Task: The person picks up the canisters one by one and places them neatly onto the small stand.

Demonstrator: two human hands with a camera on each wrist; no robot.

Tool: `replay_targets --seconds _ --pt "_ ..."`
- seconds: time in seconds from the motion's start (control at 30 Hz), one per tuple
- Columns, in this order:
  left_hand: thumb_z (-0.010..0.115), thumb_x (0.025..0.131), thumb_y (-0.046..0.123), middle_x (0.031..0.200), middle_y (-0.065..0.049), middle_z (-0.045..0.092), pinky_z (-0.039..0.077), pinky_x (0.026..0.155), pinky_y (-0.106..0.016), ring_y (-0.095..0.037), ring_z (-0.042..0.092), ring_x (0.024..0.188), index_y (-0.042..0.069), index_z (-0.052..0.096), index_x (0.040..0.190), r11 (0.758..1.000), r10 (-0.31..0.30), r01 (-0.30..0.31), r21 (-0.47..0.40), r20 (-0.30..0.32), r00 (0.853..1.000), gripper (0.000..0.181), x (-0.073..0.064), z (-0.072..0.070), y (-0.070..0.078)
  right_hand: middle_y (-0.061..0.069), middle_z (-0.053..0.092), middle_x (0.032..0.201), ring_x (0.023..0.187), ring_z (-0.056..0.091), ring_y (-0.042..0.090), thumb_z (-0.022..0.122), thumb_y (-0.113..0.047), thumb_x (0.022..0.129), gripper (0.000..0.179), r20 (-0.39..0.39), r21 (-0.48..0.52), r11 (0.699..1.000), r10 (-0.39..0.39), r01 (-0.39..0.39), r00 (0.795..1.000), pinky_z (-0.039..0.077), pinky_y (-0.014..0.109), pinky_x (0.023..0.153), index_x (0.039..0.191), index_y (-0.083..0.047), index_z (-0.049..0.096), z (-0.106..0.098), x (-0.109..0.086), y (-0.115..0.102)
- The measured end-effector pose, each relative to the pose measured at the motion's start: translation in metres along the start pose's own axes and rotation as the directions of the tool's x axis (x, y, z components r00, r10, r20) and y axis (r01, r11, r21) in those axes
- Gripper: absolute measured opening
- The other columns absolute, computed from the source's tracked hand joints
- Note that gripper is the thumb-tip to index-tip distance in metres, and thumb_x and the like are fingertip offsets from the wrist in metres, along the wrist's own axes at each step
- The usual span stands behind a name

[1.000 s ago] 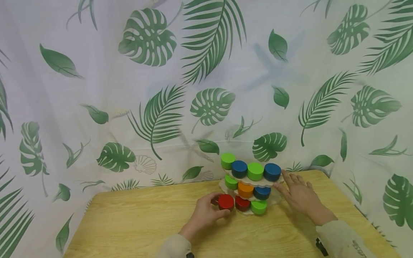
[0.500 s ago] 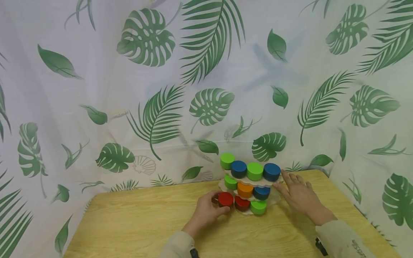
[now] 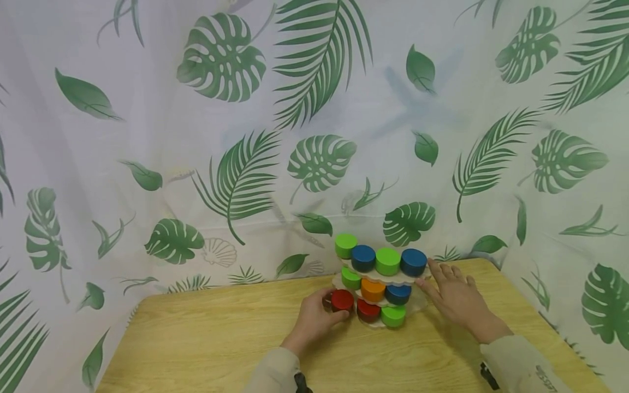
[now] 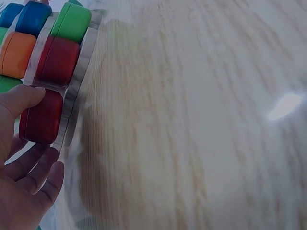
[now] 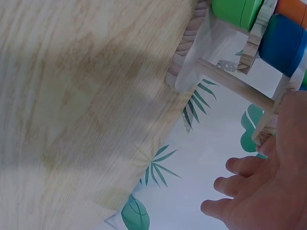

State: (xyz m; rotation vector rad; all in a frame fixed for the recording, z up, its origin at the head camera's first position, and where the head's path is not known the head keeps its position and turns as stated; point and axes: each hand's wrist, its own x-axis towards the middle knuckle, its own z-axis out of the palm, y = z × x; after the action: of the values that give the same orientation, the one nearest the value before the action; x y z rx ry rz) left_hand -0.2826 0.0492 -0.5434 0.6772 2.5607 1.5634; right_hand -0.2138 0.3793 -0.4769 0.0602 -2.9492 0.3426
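A three-tier wooden stand (image 3: pixel 421 301) with scalloped edges holds small round lidded tins at the back of the table. My left hand (image 3: pixel 313 321) holds a red tin (image 3: pixel 342 301) between thumb and fingers at the left end of the lowest tier. Beside it on that tier sit another red tin (image 3: pixel 368 310) and a green tin (image 3: pixel 393 315). In the left wrist view, the held red tin (image 4: pixel 43 116) stands at the end of the row. My right hand (image 3: pixel 458 297) grips the right end of the top tier, thumb in front and index finger behind; its other fingers extend loosely.
The middle tier bears a green, an orange (image 3: pixel 373 290) and a blue tin. Several green and blue tins (image 3: pixel 414 262) line the top tier. A leaf-patterned curtain (image 3: pixel 275 180) hangs right behind the wood-grain table (image 3: pixel 216 338). A dowel (image 5: pixel 235 84) joins the stand's tiers.
My left hand has moved slightly back, carrying the red tin toward the lowest tier's left end. The right hand keeps its place on the stand.
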Motion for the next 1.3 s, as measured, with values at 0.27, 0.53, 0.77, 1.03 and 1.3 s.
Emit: replay_targets --seconds 0.27,0.53,0.77,1.03,1.3 --pt "0.088 0.085 0.022 0.116 -0.008 0.073 0.052 0.086 -0.028 -0.016 0.062 0.099 0.003 0.066 0.135 1.000 -0.008 0.008 0.018 0.002 1.000 0.057 0.005 0.003 -0.004 0.041 0.045 0.153 0.140 0.037 0.067 0.039 -0.055 0.112 0.078 -0.002 -0.007 1.000 -0.002 0.002 1.000 0.030 0.085 0.106 0.160 0.006 0.035 0.001 0.001 0.001" --pt "0.087 0.087 0.022 0.118 -0.009 0.073 0.054 0.087 -0.030 -0.019 0.063 0.100 0.005 0.067 0.132 1.000 -0.009 0.008 0.013 0.018 1.000 0.052 0.006 0.003 0.000 0.041 0.045 0.153 0.140 0.037 0.067 0.038 -0.056 0.112 0.078 0.000 -0.006 1.000 0.001 -0.001 1.000 0.030 0.085 0.106 0.160 0.006 0.035 0.001 0.001 0.002" --pt "0.087 0.086 0.019 0.116 -0.011 0.073 0.054 0.087 -0.030 -0.020 0.064 0.100 0.002 0.068 0.131 1.000 0.005 -0.005 0.015 0.011 1.000 0.051 0.006 0.004 0.004 0.041 0.044 0.153 0.140 0.037 0.067 0.038 -0.055 0.112 0.078 0.002 0.002 1.000 0.000 0.000 1.000 0.030 0.085 0.106 0.160 0.006 0.035 0.000 0.000 0.001" --pt "0.087 0.086 0.015 0.115 -0.013 0.073 0.057 0.088 -0.031 -0.028 0.068 0.102 0.001 0.068 0.129 1.000 0.022 -0.022 -0.010 0.021 1.000 0.048 0.010 0.008 0.004 0.041 0.044 0.154 0.141 0.036 0.066 0.039 -0.055 0.112 0.078 0.000 0.008 1.000 0.001 -0.001 1.000 0.029 0.084 0.107 0.160 0.006 0.034 -0.001 0.000 -0.001" --pt "0.087 0.087 0.019 0.117 -0.010 0.072 0.055 0.088 -0.030 -0.021 0.065 0.101 0.006 0.069 0.130 1.000 0.003 -0.003 0.003 0.029 1.000 0.048 0.015 0.009 0.002 0.040 0.043 0.154 0.142 0.035 0.066 0.039 -0.056 0.112 0.079 0.003 0.009 1.000 0.006 -0.006 1.000 0.029 0.085 0.108 0.161 0.006 0.033 0.000 0.000 0.000"
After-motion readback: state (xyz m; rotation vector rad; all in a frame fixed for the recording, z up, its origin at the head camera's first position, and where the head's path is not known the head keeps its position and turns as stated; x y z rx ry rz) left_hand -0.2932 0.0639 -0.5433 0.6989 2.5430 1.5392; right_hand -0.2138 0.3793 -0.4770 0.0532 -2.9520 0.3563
